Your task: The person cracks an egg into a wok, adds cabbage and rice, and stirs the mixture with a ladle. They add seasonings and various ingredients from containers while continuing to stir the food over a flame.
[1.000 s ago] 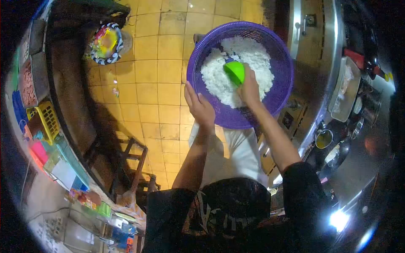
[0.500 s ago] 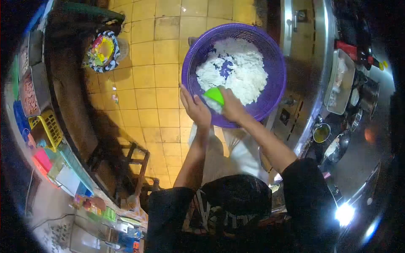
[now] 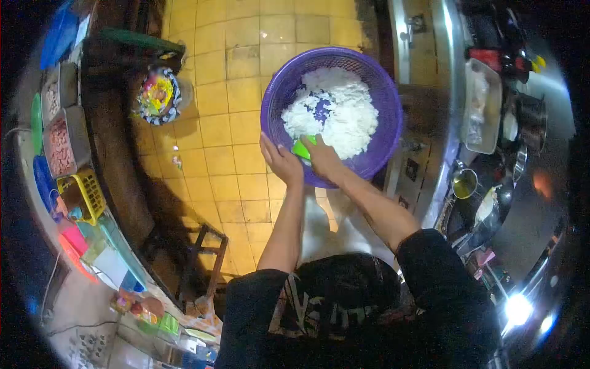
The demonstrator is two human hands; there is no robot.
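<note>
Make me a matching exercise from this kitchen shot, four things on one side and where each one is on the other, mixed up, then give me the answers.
Things:
1. green scoop
2. white rice
3. left hand
4. yellow crate

Places:
A. heaped inside the purple basket
B. on the counter at the far left
C. held in the right hand
D. gripping the basket's near rim

Pairs: 1-C, 2-A, 3-D, 4-B

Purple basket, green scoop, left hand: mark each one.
purple basket point(image 3: 386, 107), head view, bare right wall.
green scoop point(image 3: 302, 148), head view, its visible green back.
left hand point(image 3: 281, 161), head view, back of the hand.
</note>
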